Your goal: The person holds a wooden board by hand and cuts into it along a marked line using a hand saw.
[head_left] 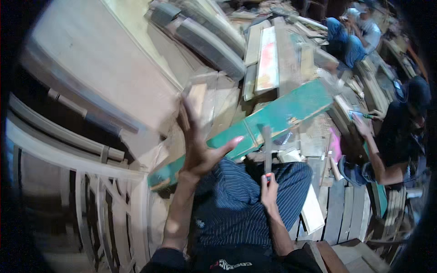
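Observation:
My left hand is raised in front of me with its fingers spread and thumb out, blurred by motion. It holds nothing, and the long green-painted plank lies just beyond it. That plank runs slantwise in front of my knees, its right end farther away than its left. Over my lap, my right hand is closed round the red and dark handle of a flat-bladed hand tool. The tool's long grey blade points away from me, overlapping the green plank in view; whether it touches cannot be told. Its exact kind is unclear.
Wooden boards are heaped ahead. A large pale panel and a slatted wooden frame stand at left. On my right a co-worker's hand is at another board; another person sits farther back.

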